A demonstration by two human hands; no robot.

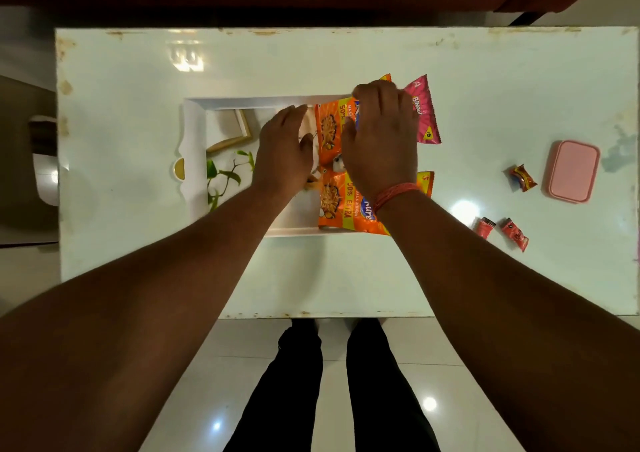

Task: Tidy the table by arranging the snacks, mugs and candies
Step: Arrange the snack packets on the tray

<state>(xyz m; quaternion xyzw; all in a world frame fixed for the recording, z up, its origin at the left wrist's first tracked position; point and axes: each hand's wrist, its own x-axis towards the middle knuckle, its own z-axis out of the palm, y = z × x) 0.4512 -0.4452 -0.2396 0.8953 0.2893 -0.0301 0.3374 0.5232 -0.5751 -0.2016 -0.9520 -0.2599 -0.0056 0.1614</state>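
Orange snack packets lie at the centre of a pale surface point(346, 278), on the right end of a white tray point(194, 132). Right hand point(381, 139) rests palm down on the far orange packet point(330, 129), fingers curled over its far edge; whether it grips or only presses, I cannot tell. Left hand point(284, 150) sits just beside it on the tray, fingers loosely spread, apparently holding nothing. A near orange packet point(343, 209) lies under the right wrist, its long axis running left to right, as does the far one's. A pink packet point(424, 112) lies just right of the right hand, partly under the fingers. Well to the right are three wrapped candies point(522, 177) and a pink lidded box point(573, 171); the right hand is nearer to them. Counted: two orange packets, one pink packet, three candies, one box. No mugs are clearly visible; something small and white shows between the hands.
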